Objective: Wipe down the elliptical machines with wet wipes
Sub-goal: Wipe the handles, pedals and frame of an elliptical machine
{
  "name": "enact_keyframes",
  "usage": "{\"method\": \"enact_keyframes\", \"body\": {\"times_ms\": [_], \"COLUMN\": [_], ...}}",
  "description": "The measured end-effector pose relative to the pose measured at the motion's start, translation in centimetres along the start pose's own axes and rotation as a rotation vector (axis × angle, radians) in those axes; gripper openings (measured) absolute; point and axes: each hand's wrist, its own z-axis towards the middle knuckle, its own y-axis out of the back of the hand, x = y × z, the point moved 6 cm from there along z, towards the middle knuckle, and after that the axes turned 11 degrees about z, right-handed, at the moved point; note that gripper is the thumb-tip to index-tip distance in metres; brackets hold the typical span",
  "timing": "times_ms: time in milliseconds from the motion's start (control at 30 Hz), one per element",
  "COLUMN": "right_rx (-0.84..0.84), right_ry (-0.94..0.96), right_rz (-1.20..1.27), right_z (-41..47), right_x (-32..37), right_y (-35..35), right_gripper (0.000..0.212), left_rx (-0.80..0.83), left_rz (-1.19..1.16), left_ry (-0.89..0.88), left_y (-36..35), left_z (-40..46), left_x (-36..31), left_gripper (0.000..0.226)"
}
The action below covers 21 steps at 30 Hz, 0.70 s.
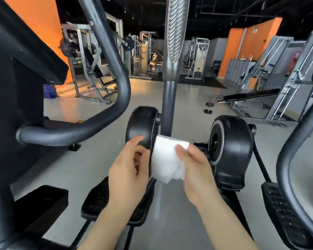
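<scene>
A white wet wipe (167,158) is stretched between my two hands in front of the elliptical's upright handle pole (168,98). My right hand (193,170) pinches its right edge with thumb and fingers. My left hand (130,168) holds its left edge with curled fingers, just in front of a black flywheel housing (143,123). The ribbed silver grip (176,27) rises above. The machine's curved black handlebar (90,123) sweeps across the left, and a black pedal (98,197) lies below my left wrist.
A second flywheel housing (231,147) and pedal (282,213) of the neighbouring elliptical stand at the right, with its black bar (293,150). A black console (25,44) fills the upper left. Weight machines (90,65), a bench (249,96) and grey floor lie beyond.
</scene>
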Motion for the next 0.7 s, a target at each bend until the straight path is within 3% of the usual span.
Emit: {"method": "enact_keyframes", "body": {"times_ms": [100,167,200,333,467,700], "right_rx": [-0.121,-0.001,0.088,0.356,0.331,0.462], "right_ry": [0.6,0.913,0.977,0.804,0.857,0.877], "right_rz": [-0.067,-0.195,-0.236,-0.22,-0.24,-0.565], "right_z": [3.9,6.2,7.9,11.2,9.7,5.2], "right_x": [7.3,9.3,8.9,3.2,-4.3,-15.4], "right_y": [1.1,-0.5,-1.4,-4.3,-1.2,5.7], "right_gripper": [0.026,0.026,0.029,0.042,0.041,0.038], "left_rx": [-0.114,-0.151,-0.16,-0.131,-0.05,0.047], "left_rz": [0.256,0.286,0.281,0.378,0.523,0.892], "left_ry": [-0.175,-0.149,-0.127,-0.064,0.004,0.047], "left_y": [-1.7,-2.8,-3.2,-4.2,-3.8,-2.0], "left_z": [0.5,0.1,-0.3,-3.6,-7.1,-13.1], "left_x": [-1.6,-1.4,-1.1,0.1,2.1,4.9], "left_gripper": [0.028,0.029,0.029,0.035,0.036,0.041]}}
